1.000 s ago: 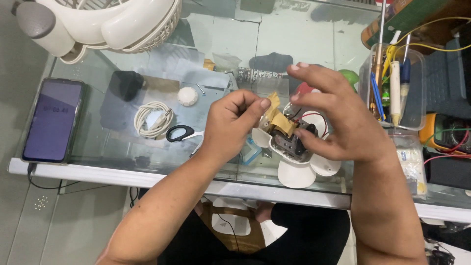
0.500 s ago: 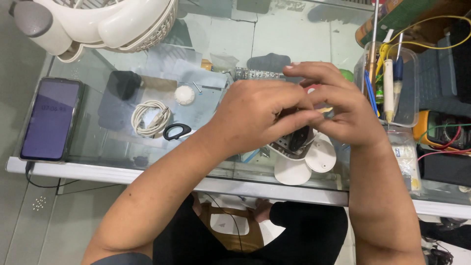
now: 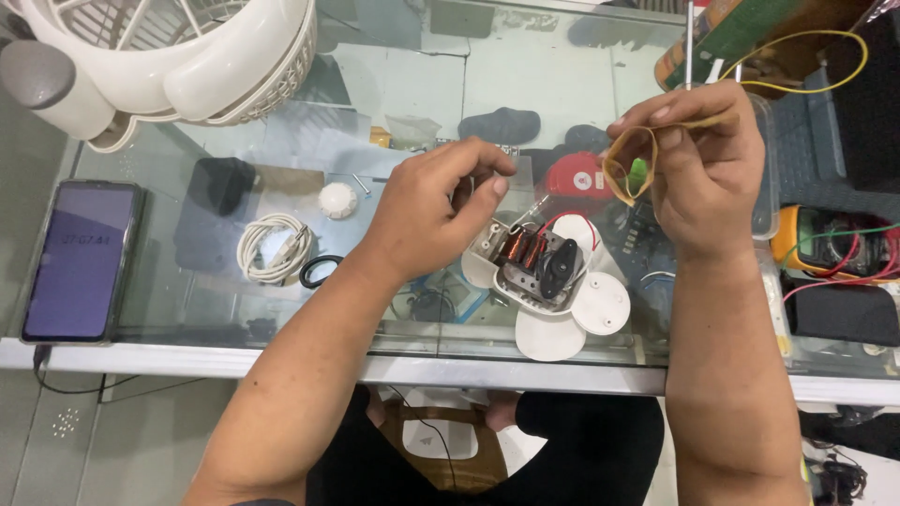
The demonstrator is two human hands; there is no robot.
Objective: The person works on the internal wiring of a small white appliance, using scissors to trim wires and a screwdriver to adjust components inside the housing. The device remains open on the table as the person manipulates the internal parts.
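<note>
Looking down at a glass bench, the right hand (image 3: pixel 698 173) pinches a strip of yellowish tape (image 3: pixel 626 159) between thumb and fingers, raised above the far edge. The left hand (image 3: pixel 436 211) rests fingers together against an opened white fan motor housing (image 3: pixel 539 267) — copper coils showing — near the front edge. A smartphone (image 3: pixel 80 260) lies at the left edge — a coiled white cable (image 3: pixel 272 247) sits nearby.

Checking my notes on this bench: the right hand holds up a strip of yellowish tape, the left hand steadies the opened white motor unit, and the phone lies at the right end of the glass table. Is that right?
Not quite. The head view shows the phone at the left end of the glass table, not the right. The rest stands: the right hand holds up the yellowish tape, and the left hand steadies the opened white motor unit.
</note>
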